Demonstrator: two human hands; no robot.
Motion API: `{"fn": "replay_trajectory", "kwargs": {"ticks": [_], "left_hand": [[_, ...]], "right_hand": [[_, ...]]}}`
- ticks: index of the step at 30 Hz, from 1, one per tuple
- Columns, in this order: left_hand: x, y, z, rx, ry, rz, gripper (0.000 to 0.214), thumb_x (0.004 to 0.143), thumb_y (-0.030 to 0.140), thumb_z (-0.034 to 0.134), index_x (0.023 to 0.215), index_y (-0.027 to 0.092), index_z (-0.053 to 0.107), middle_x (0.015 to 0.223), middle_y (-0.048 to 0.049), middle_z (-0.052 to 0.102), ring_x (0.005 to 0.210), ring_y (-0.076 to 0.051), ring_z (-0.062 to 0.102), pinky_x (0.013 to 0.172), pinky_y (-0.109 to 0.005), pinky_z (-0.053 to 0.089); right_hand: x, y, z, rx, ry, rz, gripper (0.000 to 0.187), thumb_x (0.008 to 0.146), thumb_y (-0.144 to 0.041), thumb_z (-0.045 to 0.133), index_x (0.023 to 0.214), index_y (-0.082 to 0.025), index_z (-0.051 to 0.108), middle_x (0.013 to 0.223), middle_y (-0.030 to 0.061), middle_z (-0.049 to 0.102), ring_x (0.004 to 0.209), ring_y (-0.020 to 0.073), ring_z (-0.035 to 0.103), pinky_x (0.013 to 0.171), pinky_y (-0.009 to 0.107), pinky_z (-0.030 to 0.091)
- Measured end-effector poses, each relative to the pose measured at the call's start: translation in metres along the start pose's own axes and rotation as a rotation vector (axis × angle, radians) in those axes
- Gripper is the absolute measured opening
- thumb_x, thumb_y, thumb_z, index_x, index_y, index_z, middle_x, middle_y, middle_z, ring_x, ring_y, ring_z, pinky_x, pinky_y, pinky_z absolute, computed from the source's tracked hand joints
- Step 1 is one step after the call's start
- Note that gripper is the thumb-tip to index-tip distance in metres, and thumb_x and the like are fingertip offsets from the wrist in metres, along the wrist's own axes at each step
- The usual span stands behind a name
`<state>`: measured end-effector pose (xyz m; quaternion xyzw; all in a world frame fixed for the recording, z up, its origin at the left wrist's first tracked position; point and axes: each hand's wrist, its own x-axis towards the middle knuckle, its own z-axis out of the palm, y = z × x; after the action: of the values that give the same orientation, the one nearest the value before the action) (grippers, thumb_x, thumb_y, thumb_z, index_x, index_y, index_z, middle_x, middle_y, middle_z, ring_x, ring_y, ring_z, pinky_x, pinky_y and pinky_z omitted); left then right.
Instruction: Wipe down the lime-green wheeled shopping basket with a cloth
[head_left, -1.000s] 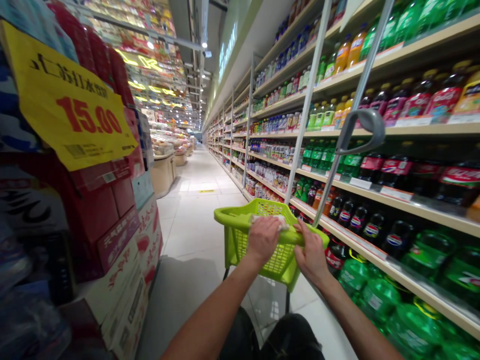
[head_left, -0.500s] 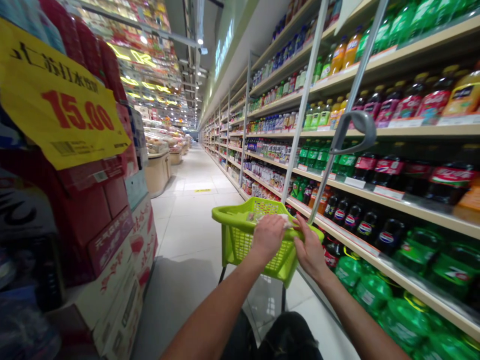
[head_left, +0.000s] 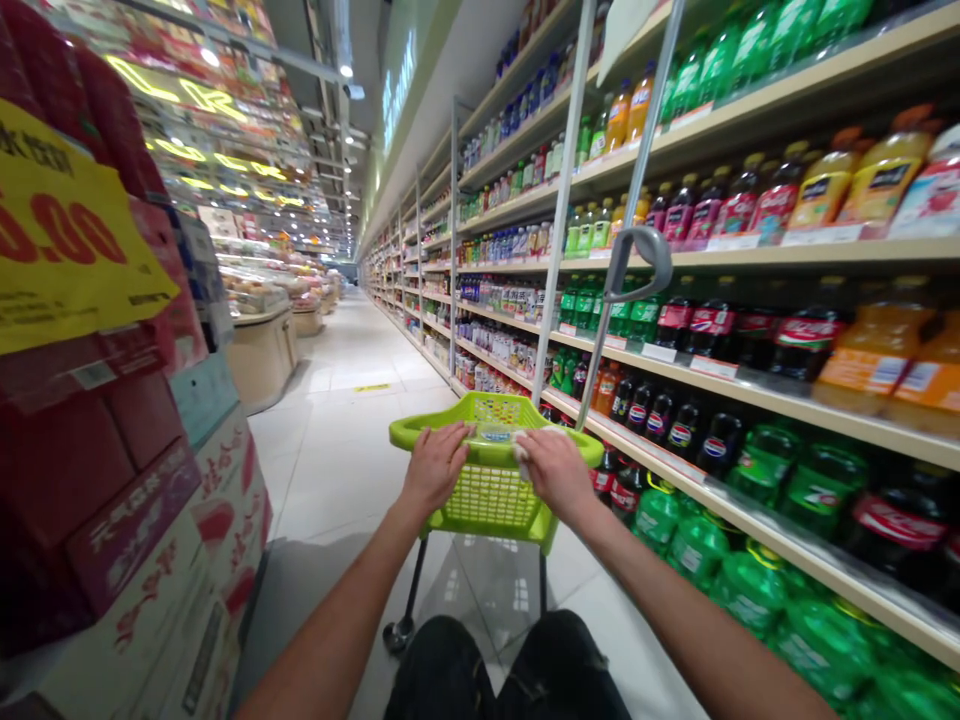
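A small lime-green shopping cart [head_left: 480, 497] stands in front of my knees, its basket wall full of square holes. My left hand [head_left: 436, 467] is closed over the near rim, left of the middle. A crumpled white tissue or cloth [head_left: 521, 455] is pinched in my right hand [head_left: 556, 472], which presses it on the same rim to the right. Between the hands, a clear panel with a small label [head_left: 496, 435] shows on the rim. From the cart's right side rises a metal pole [head_left: 600, 350] with a grey loop handle [head_left: 637, 262].
Shelves of bottled drinks [head_left: 720, 440] line the right side, with large green bottles [head_left: 697, 550] low down. Stacked boxes [head_left: 150, 560] and a yellow price sign [head_left: 75, 240] are close on my left. A tiled aisle [head_left: 337, 420] runs ahead past wooden display stands [head_left: 259, 350].
My hands have moved apart along the rim. The white tissue or cloth, by my left hand before, is now in my right. The view has turned right, so the cart sits further left.
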<state>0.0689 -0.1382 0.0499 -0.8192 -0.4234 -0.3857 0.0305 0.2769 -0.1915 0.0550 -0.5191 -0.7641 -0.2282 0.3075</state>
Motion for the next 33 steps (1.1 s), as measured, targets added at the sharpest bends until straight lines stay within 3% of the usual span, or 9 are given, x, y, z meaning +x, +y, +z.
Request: {"fn": "replay_trajectory", "kwargs": {"ticks": [5, 8, 11, 14, 18, 20, 25, 27, 33], "left_hand": [[0.0, -0.001, 0.002, -0.009, 0.043, -0.001, 0.033, 0.085, 0.029, 0.036, 0.113, 0.024, 0.052, 0.121, -0.0039, 0.055, 0.114, -0.018, 0.047, 0.101, -0.045, 0.026], [-0.001, -0.002, 0.003, -0.001, 0.055, 0.009, 0.033, 0.084, 0.028, 0.039, 0.114, 0.023, 0.052, 0.121, -0.0046, 0.055, 0.113, -0.018, 0.048, 0.1, -0.045, 0.026], [-0.003, -0.002, 0.005, 0.011, 0.083, 0.009, 0.032, 0.083, 0.026, 0.04, 0.113, 0.023, 0.052, 0.121, -0.0046, 0.056, 0.112, -0.019, 0.048, 0.099, -0.044, 0.027], [-0.003, -0.001, 0.007, 0.019, 0.093, 0.009, 0.032, 0.083, 0.026, 0.041, 0.113, 0.023, 0.052, 0.121, -0.0045, 0.056, 0.113, -0.019, 0.048, 0.1, -0.045, 0.027], [-0.002, -0.002, 0.006, 0.031, 0.081, 0.034, 0.032, 0.083, 0.027, 0.041, 0.112, 0.022, 0.052, 0.121, -0.0057, 0.056, 0.112, -0.019, 0.049, 0.099, -0.045, 0.028], [-0.003, -0.004, 0.005, 0.036, 0.079, 0.047, 0.032, 0.083, 0.029, 0.041, 0.113, 0.023, 0.052, 0.121, -0.0057, 0.055, 0.112, -0.02, 0.049, 0.1, -0.045, 0.027], [-0.006, -0.007, 0.003, 0.029, 0.112, 0.041, 0.032, 0.084, 0.03, 0.042, 0.114, 0.025, 0.051, 0.122, -0.0042, 0.055, 0.113, -0.02, 0.048, 0.103, -0.049, 0.019], [-0.006, -0.006, 0.004, 0.022, 0.116, 0.028, 0.031, 0.083, 0.029, 0.042, 0.113, 0.025, 0.051, 0.122, -0.0039, 0.055, 0.112, -0.019, 0.048, 0.103, -0.049, 0.019], [-0.005, -0.001, 0.006, 0.026, 0.101, 0.022, 0.03, 0.083, 0.028, 0.043, 0.111, 0.024, 0.052, 0.121, -0.0047, 0.056, 0.112, -0.019, 0.048, 0.102, -0.049, 0.02]], "right_hand": [[-0.003, 0.076, -0.025, 0.1, -0.09, 0.251, 0.025, 0.078, -0.017, 0.039, 0.082, -0.018, 0.064, 0.086, 0.0045, 0.066, 0.083, 0.0174, 0.057, 0.075, 0.028, 0.042], [0.006, 0.095, -0.026, 0.107, -0.136, 0.409, 0.027, 0.076, -0.017, 0.037, 0.072, -0.017, 0.064, 0.066, 0.0025, 0.064, 0.064, 0.0164, 0.057, 0.061, 0.026, 0.042], [0.009, 0.077, -0.015, 0.121, -0.024, 0.357, 0.028, 0.077, -0.017, 0.035, 0.078, -0.017, 0.063, 0.075, 0.0036, 0.065, 0.073, 0.0176, 0.058, 0.067, 0.027, 0.042], [0.016, 0.024, 0.002, 0.196, 0.106, 0.196, 0.028, 0.079, -0.017, 0.036, 0.091, -0.017, 0.062, 0.093, 0.0063, 0.065, 0.089, 0.0187, 0.056, 0.08, 0.032, 0.041], [0.029, -0.036, 0.018, 0.179, 0.041, -0.075, 0.03, 0.082, -0.018, 0.041, 0.106, -0.02, 0.057, 0.112, 0.0075, 0.059, 0.108, 0.0213, 0.048, 0.093, 0.041, 0.032], [0.026, -0.032, 0.015, 0.101, -0.002, -0.089, 0.031, 0.082, -0.02, 0.042, 0.11, -0.022, 0.055, 0.116, 0.0077, 0.058, 0.111, 0.0224, 0.047, 0.094, 0.045, 0.029], [-0.006, 0.048, -0.013, 0.029, -0.004, 0.151, 0.029, 0.082, -0.02, 0.038, 0.101, -0.02, 0.06, 0.105, 0.0064, 0.063, 0.099, 0.0203, 0.054, 0.086, 0.04, 0.038], [-0.009, 0.061, -0.013, 0.049, 0.033, 0.2, 0.029, 0.082, -0.02, 0.037, 0.098, -0.017, 0.061, 0.101, 0.0077, 0.063, 0.096, 0.0202, 0.055, 0.084, 0.037, 0.041], [0.024, -0.024, 0.025, 0.116, 0.111, 0.018, 0.03, 0.083, -0.019, 0.038, 0.106, -0.018, 0.058, 0.11, 0.0082, 0.06, 0.107, 0.0219, 0.049, 0.094, 0.042, 0.032]]}}
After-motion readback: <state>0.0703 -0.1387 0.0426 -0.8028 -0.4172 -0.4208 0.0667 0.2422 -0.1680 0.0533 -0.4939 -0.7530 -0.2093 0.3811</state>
